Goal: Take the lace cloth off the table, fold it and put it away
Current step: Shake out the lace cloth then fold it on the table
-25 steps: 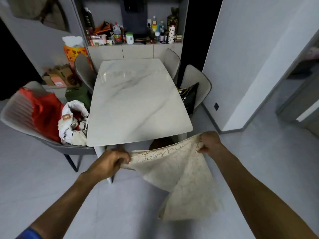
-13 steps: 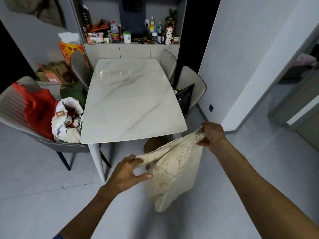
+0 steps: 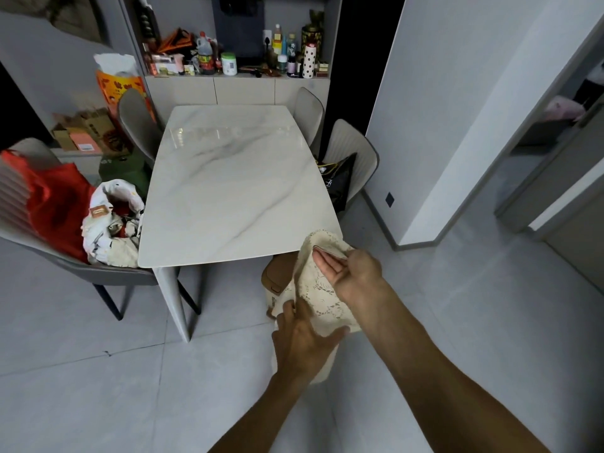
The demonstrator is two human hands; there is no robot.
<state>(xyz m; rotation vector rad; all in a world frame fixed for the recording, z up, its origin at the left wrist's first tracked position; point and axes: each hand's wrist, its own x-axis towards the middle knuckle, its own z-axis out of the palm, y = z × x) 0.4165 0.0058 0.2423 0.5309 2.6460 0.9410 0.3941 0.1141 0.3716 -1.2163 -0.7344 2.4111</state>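
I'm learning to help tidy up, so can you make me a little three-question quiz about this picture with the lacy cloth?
1. True or false: the lace cloth lies spread on the marble table.
2. Which hand holds the cloth's top edge? A) left hand B) right hand
3. What red thing sits on the chair left of the table?

Key: 1. False, both hands hold it off the table, beside the near right corner. 2. B; the left hand grips lower down. 3. A red bag.
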